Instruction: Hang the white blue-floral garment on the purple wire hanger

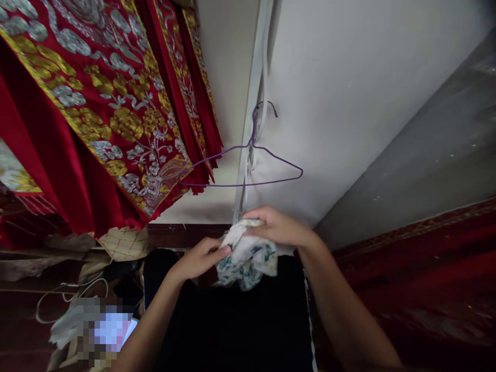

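A bunched white cloth [251,258] with a blue-green and yellow print is gathered between my two hands in front of my body. My left hand [205,257] grips its left edge, thumb on top. My right hand [273,225] holds it from the upper right, with the fingers partly hidden behind the fabric. The cloth is crumpled, so its full shape cannot be made out. Above it, a bare purple wire hanger [240,185] hangs against the wall by a white cord [265,67], apart from both hands.
Red drapery [127,124] with gold and silver embroidery hangs at the upper left. A lit screen [114,328], partly blurred, and a white cable [70,294] lie at the lower left. The pale wall [349,88] meets a grey surface [418,144] at right, with dark red cloth [426,274] below.
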A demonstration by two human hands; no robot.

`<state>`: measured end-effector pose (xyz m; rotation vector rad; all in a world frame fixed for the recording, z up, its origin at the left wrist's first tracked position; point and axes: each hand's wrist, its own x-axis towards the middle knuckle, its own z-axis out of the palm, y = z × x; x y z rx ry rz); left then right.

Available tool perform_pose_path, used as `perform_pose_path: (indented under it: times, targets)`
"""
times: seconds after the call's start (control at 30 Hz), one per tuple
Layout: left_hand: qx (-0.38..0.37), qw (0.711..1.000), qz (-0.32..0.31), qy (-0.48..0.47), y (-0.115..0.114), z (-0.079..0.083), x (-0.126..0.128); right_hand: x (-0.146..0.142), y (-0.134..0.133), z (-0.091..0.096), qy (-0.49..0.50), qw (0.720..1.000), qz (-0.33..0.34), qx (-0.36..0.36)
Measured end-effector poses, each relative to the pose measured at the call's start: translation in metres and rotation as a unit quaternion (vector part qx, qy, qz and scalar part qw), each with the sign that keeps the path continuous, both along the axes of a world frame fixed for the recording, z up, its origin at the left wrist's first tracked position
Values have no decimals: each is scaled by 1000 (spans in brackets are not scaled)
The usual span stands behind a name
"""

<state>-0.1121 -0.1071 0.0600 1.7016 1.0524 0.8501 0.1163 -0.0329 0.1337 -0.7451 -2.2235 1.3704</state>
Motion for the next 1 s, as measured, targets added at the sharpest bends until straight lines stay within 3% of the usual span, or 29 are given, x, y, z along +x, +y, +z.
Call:
perform_pose_path:
  times: [0.1, 0.17, 0.23, 0.33, 0.43, 0.6, 0.7, 0.77, 0.87, 0.93, 1.0]
  targets:
    - [-8, 989, -48, 141, -3, -5, -13, 7, 34, 3, 76, 974, -178, 114]
    - [7, 974, -14, 227, -5, -7, -24, 8, 59, -7, 110, 941, -284, 147]
    - [15, 956, 12, 292, -5, -9, -35, 9, 81, -21, 99, 925, -327, 167]
    - [19, 938, 27, 345, -4, -6, -47, 17, 96, -39, 56, 927, -314, 197]
    - [39, 951, 33, 305, -4, 4, -48, 35, 87, -46, 44, 927, -305, 215]
    - [65, 990, 43, 121, -2, 16, -32, 76, 51, -29, 35, 926, -310, 211]
    - [91, 985, 63, 134, 6, 17, -29, 95, 34, -12, 1, 924, -313, 222]
    - [155, 954, 81, 242, 13, 19, -33, 103, 26, -3, -28, 917, -320, 236]
    - [244, 878, 125, 392, 23, 27, -42, 104, 20, 3, -69, 910, -318, 256]
    - [276, 843, 170, 429, 28, 35, -47, 102, 18, 5, -83, 910, -310, 263]
    - [305, 827, 209, 425, 31, 43, -50, 99, 17, 5, -83, 910, -310, 264]
